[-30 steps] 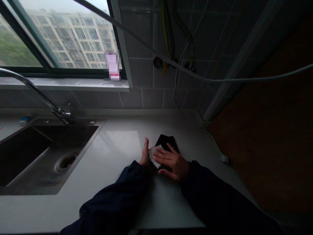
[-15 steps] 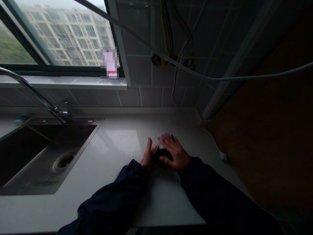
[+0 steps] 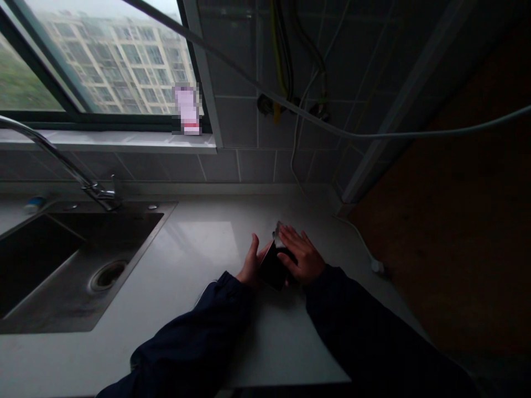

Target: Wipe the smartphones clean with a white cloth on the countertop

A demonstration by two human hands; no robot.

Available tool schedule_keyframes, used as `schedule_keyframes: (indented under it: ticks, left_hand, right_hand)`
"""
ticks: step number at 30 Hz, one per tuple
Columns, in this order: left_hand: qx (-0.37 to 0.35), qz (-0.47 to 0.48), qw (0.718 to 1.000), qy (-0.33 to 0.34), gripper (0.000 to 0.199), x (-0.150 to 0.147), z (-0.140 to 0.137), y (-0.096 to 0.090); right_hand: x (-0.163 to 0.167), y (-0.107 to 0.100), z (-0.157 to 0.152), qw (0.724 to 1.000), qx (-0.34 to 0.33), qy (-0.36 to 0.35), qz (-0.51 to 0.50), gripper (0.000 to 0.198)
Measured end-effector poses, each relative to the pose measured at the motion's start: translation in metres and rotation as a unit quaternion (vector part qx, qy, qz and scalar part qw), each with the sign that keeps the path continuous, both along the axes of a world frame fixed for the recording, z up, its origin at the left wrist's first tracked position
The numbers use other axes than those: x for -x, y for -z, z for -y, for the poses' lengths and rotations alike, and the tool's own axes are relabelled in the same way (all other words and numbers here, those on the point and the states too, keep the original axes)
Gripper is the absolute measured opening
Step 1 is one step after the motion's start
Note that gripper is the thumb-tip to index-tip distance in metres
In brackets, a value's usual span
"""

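Observation:
A dark, flat rectangular thing that looks like a phone (image 3: 271, 269) lies tilted in my left hand (image 3: 250, 262), just above the counter. The left thumb points up along its left side, while the other fingers are mostly hidden beneath it. My right hand (image 3: 305, 257) lies over the upper right part of the phone, fingers stretched out and thumb apart. Under its fingertips shows a pale, thin, crumpled sheet (image 3: 277, 232), pressed at the phone's far end. Whether it is tissue or plastic film I cannot tell.
A white counter (image 3: 199, 315) runs under both arms. At left is a steel sink (image 3: 136, 260) with a curved tap (image 3: 97, 190). A white cable (image 3: 357, 134) hangs across the view. A white plug (image 3: 376, 266) lies at the counter's right edge.
My right hand has slid slightly right with the pale sheet, uncovering more of the phone's dark face. The left hand has barely moved.

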State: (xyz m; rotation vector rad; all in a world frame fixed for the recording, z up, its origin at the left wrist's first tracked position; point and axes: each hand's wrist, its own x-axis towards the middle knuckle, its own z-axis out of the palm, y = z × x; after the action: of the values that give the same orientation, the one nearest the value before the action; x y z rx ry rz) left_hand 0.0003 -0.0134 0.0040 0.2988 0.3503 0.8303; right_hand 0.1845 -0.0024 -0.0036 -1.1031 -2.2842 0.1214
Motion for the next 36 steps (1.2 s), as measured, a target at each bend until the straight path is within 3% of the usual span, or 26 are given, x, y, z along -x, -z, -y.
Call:
schedule_keyframes:
  ticks: [4, 8, 15, 18, 21, 24, 32, 36]
  left_hand:
    - [0.022, -0.047, 0.997, -0.062, 0.08, 0.001, -0.003, 0.004]
    - [0.057, -0.121, 0.985, -0.104, 0.083, 0.004, -0.008, 0.009]
    - [-0.048, -0.072, 0.996, -0.012, 0.078, -0.001, 0.001, 0.002]
    - [-0.031, -0.097, 0.994, -0.03, 0.077, -0.002, 0.002, -0.003]
    - [0.022, -0.133, 0.986, -0.093, 0.083, -0.002, -0.001, -0.003]
    - [0.03, -0.142, 0.981, -0.127, 0.086, -0.002, -0.004, 0.0]
    - [-0.035, -0.142, 0.98, -0.133, 0.086, 0.002, -0.007, 0.007]
    - [-0.072, -0.187, 0.966, -0.163, 0.079, 0.012, -0.015, 0.006]
  right_hand:
    - [0.01, 0.005, 0.01, 0.997, 0.001, -0.08, 0.02, 0.061]
    - [0.015, 0.01, 0.013, 0.989, 0.011, -0.147, 0.01, 0.052]
    - [0.001, 0.005, -0.004, 0.998, 0.054, -0.032, -0.017, 0.049]
    - [0.006, 0.006, 0.0, 0.997, 0.055, -0.044, -0.016, 0.052]
    - [0.017, 0.01, 0.012, 0.991, 0.037, -0.131, -0.003, 0.054]
    - [0.024, 0.013, 0.02, 0.982, 0.002, -0.188, -0.019, 0.052]
    - [0.017, 0.02, 0.012, 0.969, -0.094, -0.222, -0.044, 0.037]
    - [0.014, 0.015, 0.013, 0.967, -0.128, -0.196, -0.105, 0.035]
